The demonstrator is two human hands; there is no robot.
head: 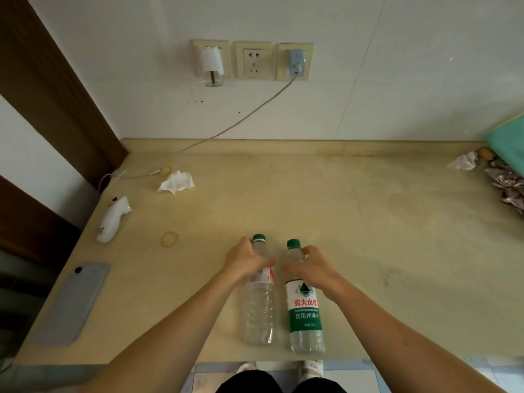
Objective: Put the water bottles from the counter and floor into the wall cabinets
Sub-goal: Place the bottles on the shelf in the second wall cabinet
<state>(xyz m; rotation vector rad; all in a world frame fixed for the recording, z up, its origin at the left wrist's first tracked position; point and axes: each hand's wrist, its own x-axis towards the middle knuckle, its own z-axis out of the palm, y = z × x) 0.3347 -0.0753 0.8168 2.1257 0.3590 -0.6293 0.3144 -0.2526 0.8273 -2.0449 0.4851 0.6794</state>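
While both bottles stand upright side by side, left hand grips the red-labelled bottle and right hand the green-labelled bottle.

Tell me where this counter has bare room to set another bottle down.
Widest bare patch: right of the green-labelled water bottle held by the right hand, up to the crumpled white tissue at far right. Also bare: the centre strip behind both bottles, toward the wall. Crowded: the left edge, with grey phone, white handheld device, yellow rubber band and cable.
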